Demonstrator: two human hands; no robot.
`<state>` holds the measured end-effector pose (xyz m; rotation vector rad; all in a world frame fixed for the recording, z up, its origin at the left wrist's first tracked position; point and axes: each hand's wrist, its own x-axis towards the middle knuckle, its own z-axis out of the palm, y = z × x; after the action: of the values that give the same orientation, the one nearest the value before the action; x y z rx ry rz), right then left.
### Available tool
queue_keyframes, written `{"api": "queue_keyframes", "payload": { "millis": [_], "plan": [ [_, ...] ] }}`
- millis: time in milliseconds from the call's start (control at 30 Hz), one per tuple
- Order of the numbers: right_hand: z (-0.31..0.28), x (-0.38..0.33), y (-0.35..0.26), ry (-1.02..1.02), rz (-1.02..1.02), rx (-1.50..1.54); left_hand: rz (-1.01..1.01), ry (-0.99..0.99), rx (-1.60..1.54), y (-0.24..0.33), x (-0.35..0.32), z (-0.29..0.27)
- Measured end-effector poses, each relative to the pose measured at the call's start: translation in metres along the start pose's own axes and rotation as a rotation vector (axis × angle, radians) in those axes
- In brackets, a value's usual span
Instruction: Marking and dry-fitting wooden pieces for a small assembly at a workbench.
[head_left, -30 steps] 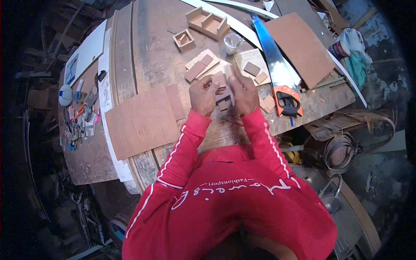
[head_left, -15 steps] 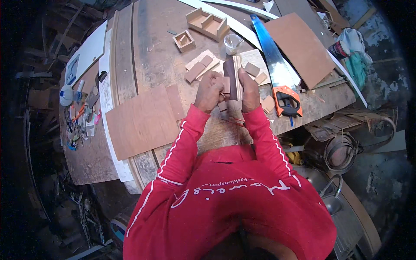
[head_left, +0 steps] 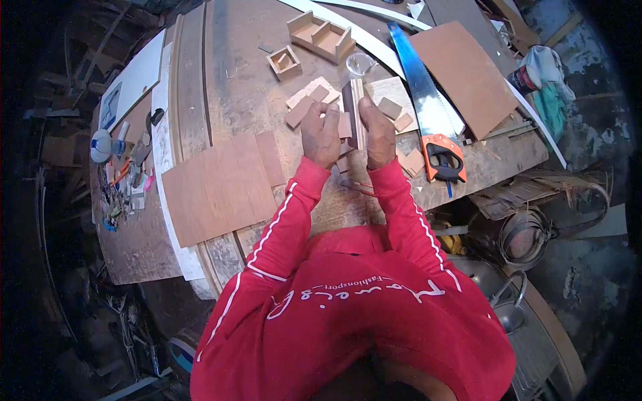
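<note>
My left hand [head_left: 322, 136] is closed on a small flat piece of reddish-brown wood [head_left: 345, 125]. Facing it, my right hand [head_left: 378, 134] grips a long wooden block [head_left: 359, 110] with pale layered edges and a dark brown side turned toward the small piece. The two pieces are very close together; whether they touch is hard to make out. Beyond my left hand, small brown pieces [head_left: 299, 112] lie over a pale board. Another pale board [head_left: 390, 88], with small wood pieces on it, lies beyond my right hand.
A handsaw [head_left: 418, 83] with an orange handle lies right of my hands, beside a large brown panel [head_left: 465, 80]. Farther back are a divided wooden box [head_left: 319, 37], a small square box [head_left: 284, 63] and a clear cup [head_left: 359, 65]. Thin plywood sheets [head_left: 217, 190] lie at left.
My left hand has turned so its back shows more, covering more of the small wood piece. My right hand and the block have shifted slightly left.
</note>
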<state>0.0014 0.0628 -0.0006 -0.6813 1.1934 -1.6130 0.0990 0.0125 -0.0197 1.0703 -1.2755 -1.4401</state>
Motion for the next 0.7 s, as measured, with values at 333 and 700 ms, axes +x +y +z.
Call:
{"api": "queue_keyframes", "payload": {
  "millis": [333, 700],
  "plan": [
    [-0.002, -0.006, -0.008, 0.069, -0.067, -0.457, 0.439, 0.261, 0.46, -0.008, 0.007, 0.007],
    [-0.001, -0.002, -0.016, 0.078, -0.091, -0.348, 0.318, 0.241, 0.463, 0.014, 0.01, 0.012]
  ]
}}
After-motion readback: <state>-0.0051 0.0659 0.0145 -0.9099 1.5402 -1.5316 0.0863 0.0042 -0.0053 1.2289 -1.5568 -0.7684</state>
